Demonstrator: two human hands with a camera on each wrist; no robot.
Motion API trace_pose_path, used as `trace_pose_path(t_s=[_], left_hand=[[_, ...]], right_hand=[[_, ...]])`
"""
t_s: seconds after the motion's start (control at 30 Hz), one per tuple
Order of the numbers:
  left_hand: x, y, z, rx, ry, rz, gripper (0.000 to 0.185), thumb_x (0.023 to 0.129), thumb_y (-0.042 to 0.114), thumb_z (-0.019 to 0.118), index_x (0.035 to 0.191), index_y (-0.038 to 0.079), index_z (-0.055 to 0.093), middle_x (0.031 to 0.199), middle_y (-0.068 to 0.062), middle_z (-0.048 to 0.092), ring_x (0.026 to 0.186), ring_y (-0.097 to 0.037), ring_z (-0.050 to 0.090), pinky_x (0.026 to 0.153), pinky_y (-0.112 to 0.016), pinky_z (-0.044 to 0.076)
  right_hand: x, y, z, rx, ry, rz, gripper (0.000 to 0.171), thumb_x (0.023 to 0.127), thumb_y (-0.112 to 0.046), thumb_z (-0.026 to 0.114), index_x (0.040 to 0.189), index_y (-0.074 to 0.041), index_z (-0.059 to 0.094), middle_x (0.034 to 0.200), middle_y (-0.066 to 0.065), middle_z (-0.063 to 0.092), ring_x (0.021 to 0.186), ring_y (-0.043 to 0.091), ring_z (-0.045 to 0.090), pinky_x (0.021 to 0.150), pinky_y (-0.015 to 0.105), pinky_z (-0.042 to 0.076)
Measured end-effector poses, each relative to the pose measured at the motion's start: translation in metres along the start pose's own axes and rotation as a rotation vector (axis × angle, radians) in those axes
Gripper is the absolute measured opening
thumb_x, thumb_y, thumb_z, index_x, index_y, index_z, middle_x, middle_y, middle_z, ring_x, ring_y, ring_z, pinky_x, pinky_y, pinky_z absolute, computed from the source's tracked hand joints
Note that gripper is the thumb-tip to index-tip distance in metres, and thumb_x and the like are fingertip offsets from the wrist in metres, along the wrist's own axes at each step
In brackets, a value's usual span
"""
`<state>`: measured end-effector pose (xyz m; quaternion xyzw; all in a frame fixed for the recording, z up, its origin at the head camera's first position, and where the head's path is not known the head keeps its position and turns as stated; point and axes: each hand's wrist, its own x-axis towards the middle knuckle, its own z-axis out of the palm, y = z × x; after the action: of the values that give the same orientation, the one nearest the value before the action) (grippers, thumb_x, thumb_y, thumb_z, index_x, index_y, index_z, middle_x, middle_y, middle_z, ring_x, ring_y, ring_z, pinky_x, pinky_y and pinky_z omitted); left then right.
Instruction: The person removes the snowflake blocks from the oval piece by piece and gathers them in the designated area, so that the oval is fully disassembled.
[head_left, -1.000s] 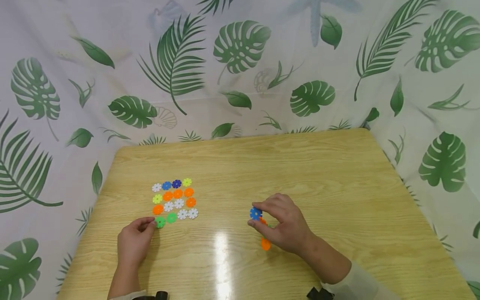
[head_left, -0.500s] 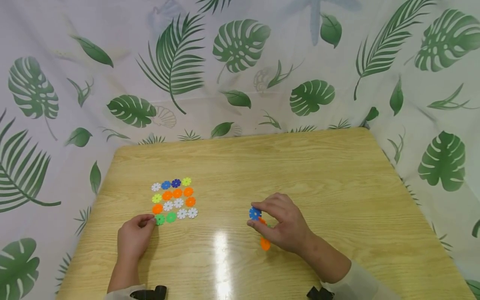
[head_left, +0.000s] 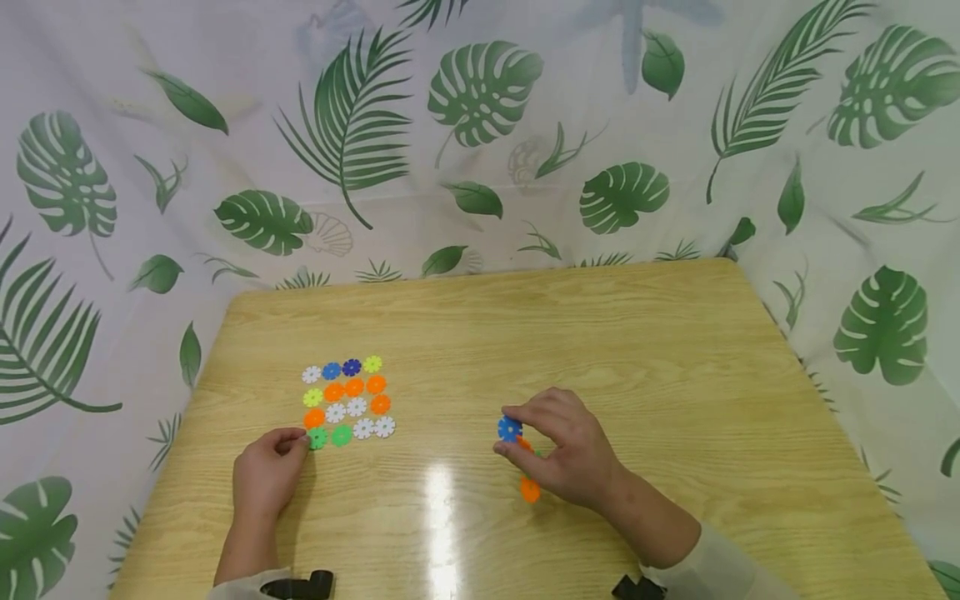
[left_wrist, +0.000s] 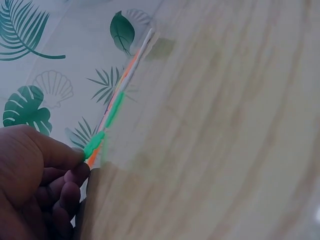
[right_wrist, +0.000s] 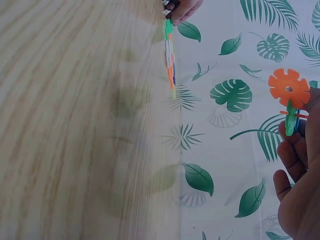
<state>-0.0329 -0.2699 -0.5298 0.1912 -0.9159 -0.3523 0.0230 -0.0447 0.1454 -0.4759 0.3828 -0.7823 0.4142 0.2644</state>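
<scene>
The right hand (head_left: 570,454) rests low on the wooden table (head_left: 637,350) with its fingers curled around a small bunch of joined plastic discs. At its fingertips sits a blue disc (head_left: 510,429), pinched between thumb and forefinger. Just under the palm, toward the wrist, an orange disc (head_left: 530,490) pokes out, and a sliver of another orange piece shows between the two. In the right wrist view the orange disc (right_wrist: 288,87) stands clear above the fingers, slotted onto a green piece (right_wrist: 290,123) beneath it.

Across to the left, well apart from that hand, the left hand (head_left: 266,477) lies on the table with its fingers curled in, thumb and forefinger pinching the edge of a green disc (head_left: 317,437). The left wrist view shows that green disc (left_wrist: 94,145) edge-on, right at the thumb tip.

That green disc is the near corner of a grid of discs (head_left: 347,402) laid flat just beyond the left hand's fingers: white, blue, dark blue and yellow in the far row, then orange, white and green nearer in.

Beyond the table hangs a white cloth printed with green leaves (head_left: 480,125).
</scene>
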Motion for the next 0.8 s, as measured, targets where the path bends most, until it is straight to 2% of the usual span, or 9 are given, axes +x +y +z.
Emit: trace_pose_path(t_s=[0.47, 0.8], left_hand=[[-0.0013, 0.0009, -0.0014, 0.006, -0.005, 0.012, 0.028, 0.101, 0.028, 0.065, 0.114, 0.005, 0.076, 0.100, -0.010, 0.074, 0.089, -0.027, 0.066, 0.074, -0.036, 0.047], [-0.0021, 0.0013, 0.0001, 0.019, 0.006, -0.003, 0.027, 0.101, 0.027, 0.064, 0.113, 0.006, 0.076, 0.100, -0.009, 0.074, 0.088, -0.025, 0.065, 0.075, -0.035, 0.047]], right_hand=[[0.0004, -0.0017, -0.0012, 0.003, 0.011, 0.002, 0.033, 0.088, -0.029, 0.086, 0.112, -0.007, 0.078, 0.095, -0.004, 0.076, 0.087, 0.017, 0.066, 0.083, 0.041, 0.051], [0.0006, -0.0014, -0.0008, 0.008, 0.016, -0.003, 0.034, 0.089, -0.030, 0.085, 0.113, -0.008, 0.078, 0.096, -0.004, 0.076, 0.087, 0.017, 0.066, 0.083, 0.041, 0.051]])
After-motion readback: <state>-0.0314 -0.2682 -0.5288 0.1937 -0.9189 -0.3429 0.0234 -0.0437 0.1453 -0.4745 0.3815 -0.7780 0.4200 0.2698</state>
